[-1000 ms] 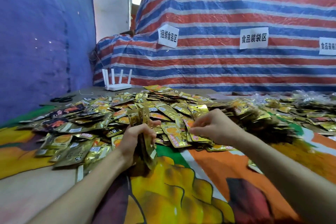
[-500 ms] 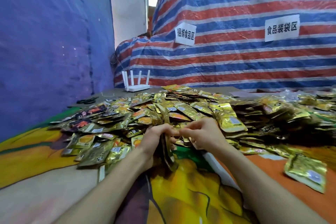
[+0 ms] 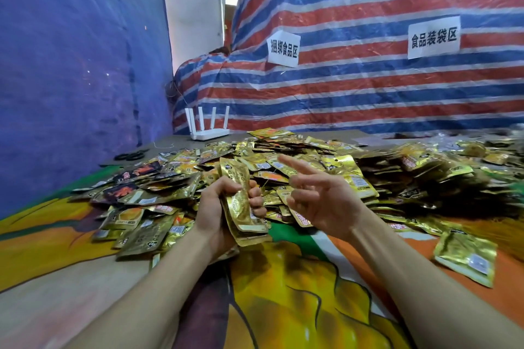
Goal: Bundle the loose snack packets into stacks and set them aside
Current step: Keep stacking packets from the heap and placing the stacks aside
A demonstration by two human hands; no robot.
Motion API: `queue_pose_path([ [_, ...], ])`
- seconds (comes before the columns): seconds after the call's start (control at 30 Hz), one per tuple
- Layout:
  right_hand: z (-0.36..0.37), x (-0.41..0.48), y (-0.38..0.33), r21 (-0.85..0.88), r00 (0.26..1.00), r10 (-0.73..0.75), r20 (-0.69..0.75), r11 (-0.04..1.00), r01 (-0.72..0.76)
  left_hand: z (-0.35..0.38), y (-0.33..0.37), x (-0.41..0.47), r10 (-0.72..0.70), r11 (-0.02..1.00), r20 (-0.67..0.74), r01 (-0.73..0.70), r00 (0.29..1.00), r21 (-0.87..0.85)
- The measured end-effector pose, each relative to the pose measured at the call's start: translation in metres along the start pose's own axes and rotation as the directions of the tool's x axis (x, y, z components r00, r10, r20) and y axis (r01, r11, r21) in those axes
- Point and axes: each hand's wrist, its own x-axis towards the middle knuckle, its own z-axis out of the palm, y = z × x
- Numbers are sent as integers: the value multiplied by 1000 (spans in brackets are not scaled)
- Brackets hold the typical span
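Heap of loose gold foil packets (image 3: pixel 340 161) blurs rightward. Left hand (image 3: pixel 216 211) grips upright gold packet stack (image 3: pixel 239 204); right hand (image 3: pixel 326 201) spread beside it.

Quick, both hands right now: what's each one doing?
Left hand: closed around an upright stack of gold packets.
Right hand: open, fingers spread, holding nothing that shows.
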Motion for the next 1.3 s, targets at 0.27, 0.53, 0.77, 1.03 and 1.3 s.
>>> queue_pose_path([
  [0.27,10,9,29,-541,976,-119,-183,841,1,-3,-4,4,1,978,-282,58,959,199],
  [0.53,17,11,41,-609,991,47,-124,785,-113,-14,-1,12,94,981,-377,-20,921,195],
  [0.77,16,13,43,-645,979,29,-203,748,-156,-15,-3,13,29,986,-390,39,921,164],
  [1.03,12,13,41,-680,958,-34,-285,712,-177,-14,-3,13,31,986,-370,33,928,164],
  [1.3,4,-15,-1,-868,847,-365,-387,453,-202,-5,-5,4,-152,956,-176,190,973,224],
])
